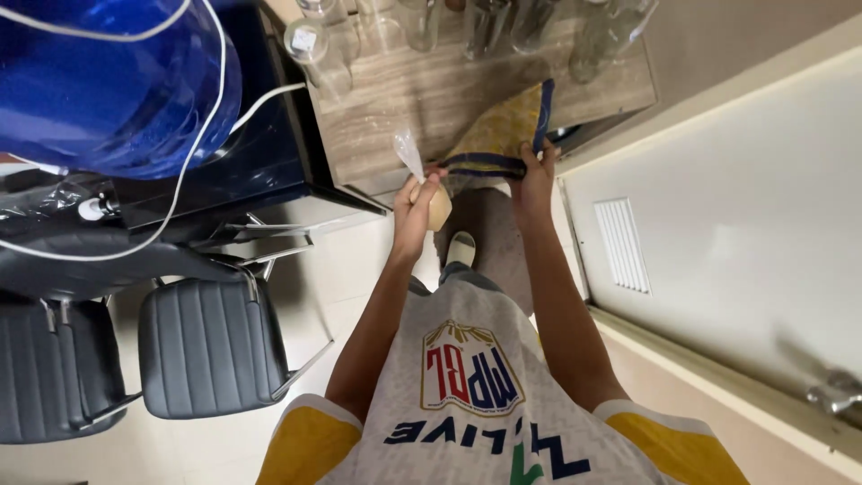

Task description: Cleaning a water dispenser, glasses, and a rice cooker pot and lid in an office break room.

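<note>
Yellow cloth (503,130): on the surface (386,117) edge, right hand (532,180) pinching its blue-trimmed hem; partly spread, near edge not yet flat.
Left hand (415,208): grasping a tan bagged lump (439,208).
Glass bottles (422,22): behind, untouched.

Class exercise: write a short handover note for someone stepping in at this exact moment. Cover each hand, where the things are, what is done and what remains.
Left hand: holds a tan, rounded item in a clear plastic bag, its twisted top sticking up.
Right hand: grips the edge of a yellow cloth with blue trim, which lies on the wooden table.
Nearby: empty glass bottles stand at the table's far side.
Done: bag and cloth are both in hand.
Left: the bag is not yet set down; the cloth still covers part of the table.
</note>
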